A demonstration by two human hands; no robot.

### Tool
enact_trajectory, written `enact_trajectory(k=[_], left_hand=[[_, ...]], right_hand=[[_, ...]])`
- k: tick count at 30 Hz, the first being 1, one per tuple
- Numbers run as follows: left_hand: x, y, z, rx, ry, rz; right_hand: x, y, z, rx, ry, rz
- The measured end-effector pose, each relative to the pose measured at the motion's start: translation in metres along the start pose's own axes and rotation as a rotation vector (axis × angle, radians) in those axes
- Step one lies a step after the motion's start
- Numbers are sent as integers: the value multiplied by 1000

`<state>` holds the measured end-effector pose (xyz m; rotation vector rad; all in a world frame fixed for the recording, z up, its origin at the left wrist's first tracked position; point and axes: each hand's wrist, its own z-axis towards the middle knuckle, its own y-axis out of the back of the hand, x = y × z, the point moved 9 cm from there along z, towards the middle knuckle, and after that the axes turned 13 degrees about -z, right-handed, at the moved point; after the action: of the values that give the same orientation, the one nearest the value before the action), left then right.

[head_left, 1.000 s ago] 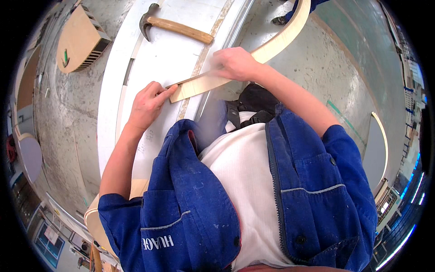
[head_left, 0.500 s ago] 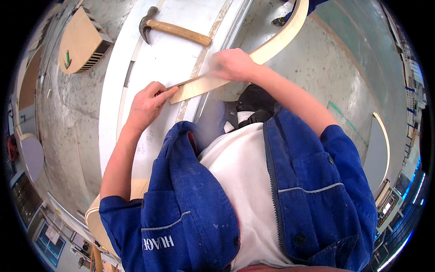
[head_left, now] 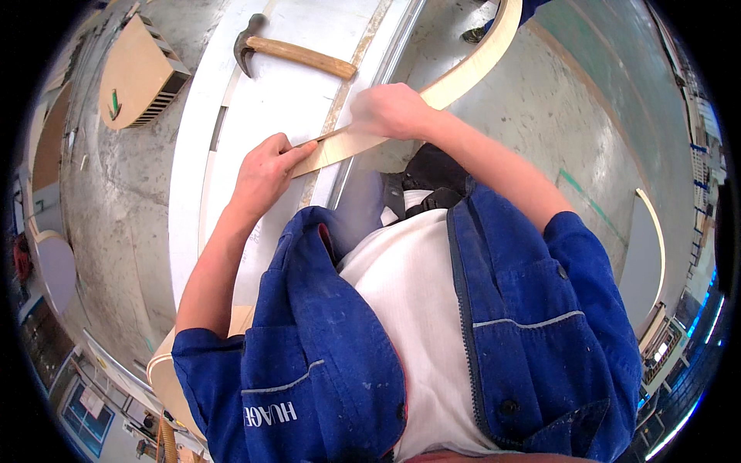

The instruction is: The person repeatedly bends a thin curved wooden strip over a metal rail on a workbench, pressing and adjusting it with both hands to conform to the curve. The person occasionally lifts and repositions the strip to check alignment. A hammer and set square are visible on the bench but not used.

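A pale, curved wooden strip (head_left: 472,73) crosses the white bench (head_left: 255,108) and sweeps up to the upper right. My left hand (head_left: 270,166) grips its lower end, index finger along the top edge, the other fingers curled. Higher up the same edge, my right hand (head_left: 390,110) is closed in a fist against the strip; what is inside it is blurred and I cannot make it out. A claw hammer (head_left: 301,55) with a wooden handle lies on the bench above both hands.
A D-shaped wooden piece (head_left: 135,65) with a small green item on it is at upper left. A grey curved panel (head_left: 641,255) with pale edging stands at right. Someone's shoe (head_left: 476,35) shows beyond the strip. The concrete floor (head_left: 123,231) surrounds the bench.
My left hand has shifted slightly up and right along the strip. My right fist has edged a little to the left.
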<state>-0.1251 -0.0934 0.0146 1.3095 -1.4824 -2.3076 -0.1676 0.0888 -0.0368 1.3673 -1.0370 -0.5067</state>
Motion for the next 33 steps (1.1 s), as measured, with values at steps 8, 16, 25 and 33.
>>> enact_trajectory(k=[8, 16, 25, 33], left_hand=[[13, 16, -17, 20, 24, 28], [3, 4, -11, -22, 6, 30], [-8, -4, -13, 133, -6, -88], [-1, -1, 2, 22, 63, 4]], right_hand=[[-2, -7, 2, 92, -11, 36], [0, -6, 0, 87, 2, 5], [2, 7, -3, -25, 5, -5], [-1, 0, -3, 61, 3, 62]])
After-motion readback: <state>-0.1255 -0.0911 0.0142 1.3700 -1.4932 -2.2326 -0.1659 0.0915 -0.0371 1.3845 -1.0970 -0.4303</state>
